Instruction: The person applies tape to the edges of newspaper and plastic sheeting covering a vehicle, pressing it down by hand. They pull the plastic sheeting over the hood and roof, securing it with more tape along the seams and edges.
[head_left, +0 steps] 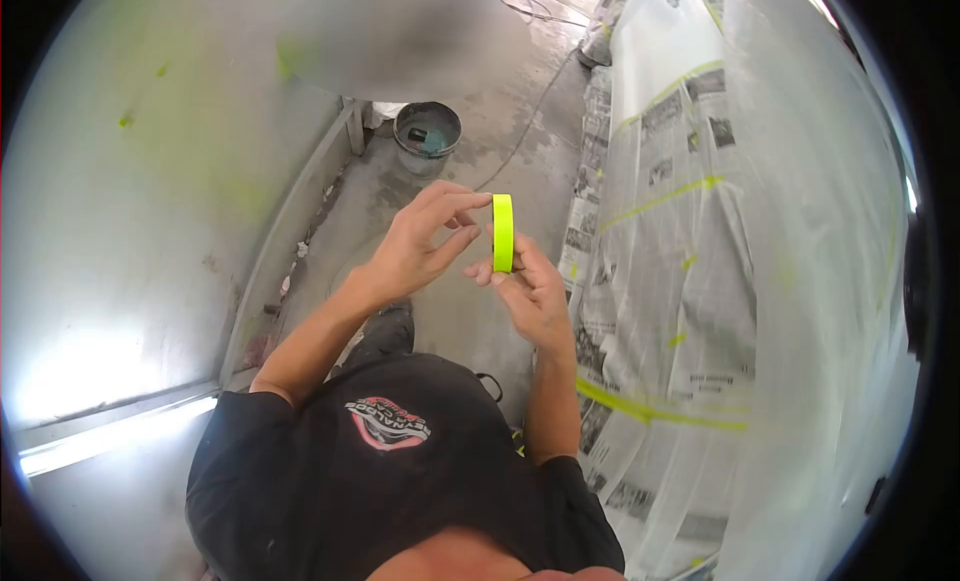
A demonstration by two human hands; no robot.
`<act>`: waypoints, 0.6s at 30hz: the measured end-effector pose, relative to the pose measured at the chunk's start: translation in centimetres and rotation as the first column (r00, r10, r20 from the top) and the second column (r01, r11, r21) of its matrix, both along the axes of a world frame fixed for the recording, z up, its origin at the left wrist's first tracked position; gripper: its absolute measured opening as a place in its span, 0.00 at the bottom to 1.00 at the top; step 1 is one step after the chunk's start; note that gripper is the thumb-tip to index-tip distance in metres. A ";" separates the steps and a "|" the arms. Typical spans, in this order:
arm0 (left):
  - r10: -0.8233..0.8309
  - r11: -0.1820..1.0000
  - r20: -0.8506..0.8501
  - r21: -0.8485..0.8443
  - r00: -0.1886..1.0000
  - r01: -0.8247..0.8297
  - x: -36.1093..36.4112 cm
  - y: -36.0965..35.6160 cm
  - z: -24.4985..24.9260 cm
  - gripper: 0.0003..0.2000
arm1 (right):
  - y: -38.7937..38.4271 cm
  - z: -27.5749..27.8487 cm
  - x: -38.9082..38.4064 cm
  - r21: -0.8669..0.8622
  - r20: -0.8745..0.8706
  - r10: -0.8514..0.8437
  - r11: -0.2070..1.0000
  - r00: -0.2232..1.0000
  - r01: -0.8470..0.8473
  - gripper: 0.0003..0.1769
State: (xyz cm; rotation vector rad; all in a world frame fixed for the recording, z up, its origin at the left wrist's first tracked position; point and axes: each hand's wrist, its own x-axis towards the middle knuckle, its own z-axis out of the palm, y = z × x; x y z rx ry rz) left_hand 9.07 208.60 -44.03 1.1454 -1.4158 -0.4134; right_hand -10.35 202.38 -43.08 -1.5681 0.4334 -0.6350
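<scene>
A roll of neon yellow masking tape [503, 233] is upright in front of my chest, its outer face towards me. My right hand [535, 291] grips it from the right and below, with the thumb at the lower edge and some fingers behind the roll. My left hand [425, 236] is on the left side of the roll. Its index fingertip touches or nearly touches the upper left edge, while the thumb and other fingers are spread apart. I cannot make out a loose tape end.
To the right, newspaper [715, 331] and clear plastic sheeting [800, 311] cover a large object, held by yellow tape strips [640, 409]. A bucket [427, 146] stands ahead on the wet concrete floor [500, 111], near a cable [540, 116]. A pale wall [170, 211] runs along the left.
</scene>
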 end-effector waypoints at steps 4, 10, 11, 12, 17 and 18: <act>0.039 0.996 0.067 -0.082 0.997 -0.033 3.6 -8.8 -1.0 0.22 | -10.4 -1.6 3.3 -0.164 -0.063 0.004 0.986 0.998 -0.014 0.25; 0.032 0.997 0.103 -0.080 0.994 -0.023 6.4 -24.5 -3.0 0.22 | -24.5 -1.7 7.8 -0.347 -0.158 -0.231 0.923 0.960 0.165 0.28; 0.022 0.998 0.083 -0.060 0.996 -0.017 6.7 -27.0 -3.2 0.21 | -26.4 -1.4 8.3 -0.331 -0.156 -0.260 0.923 0.953 0.197 0.28; 0.012 0.998 0.076 -0.058 0.997 -0.008 7.1 -29.5 -3.4 0.19 | -28.6 -1.6 8.8 -0.337 -0.191 -0.289 0.917 0.938 0.214 0.28; 0.007 1.000 0.031 0.015 1.000 -0.007 8.4 -41.5 -4.3 0.13 | -39.3 -2.5 11.2 -0.363 -0.329 -0.430 0.879 0.841 0.308 0.28; 0.008 0.999 0.010 0.033 1.000 -0.008 8.6 -43.9 -4.8 0.12 | -41.5 -3.0 11.7 -0.385 -0.332 -0.456 0.865 0.826 0.322 0.28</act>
